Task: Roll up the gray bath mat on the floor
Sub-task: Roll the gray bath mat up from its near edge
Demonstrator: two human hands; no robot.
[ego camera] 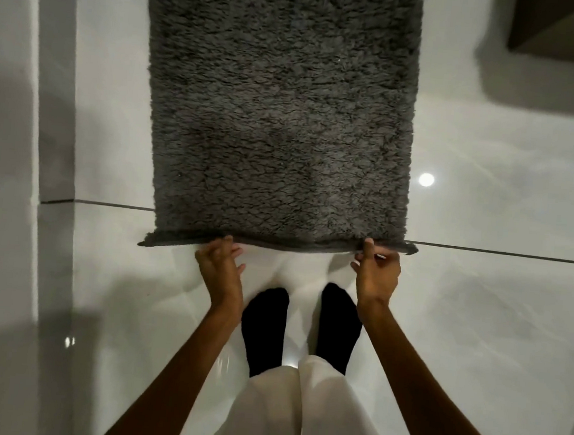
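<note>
A shaggy gray bath mat (280, 113) lies flat on the glossy white tiled floor, running away from me to the top of the view. Its near edge sits just in front of my feet and is slightly lifted off the tiles. My left hand (220, 267) touches that near edge left of centre, fingers spread and curling under the hem. My right hand (375, 272) pinches the near edge close to its right corner, thumb on top of the pile.
My feet in black socks (265, 322) stand close behind the mat's near edge, below white trousers. A white wall or panel (7, 126) runs along the left. A dark brown cabinet corner (565, 26) sits at the top right. A grout line (502, 254) crosses the floor.
</note>
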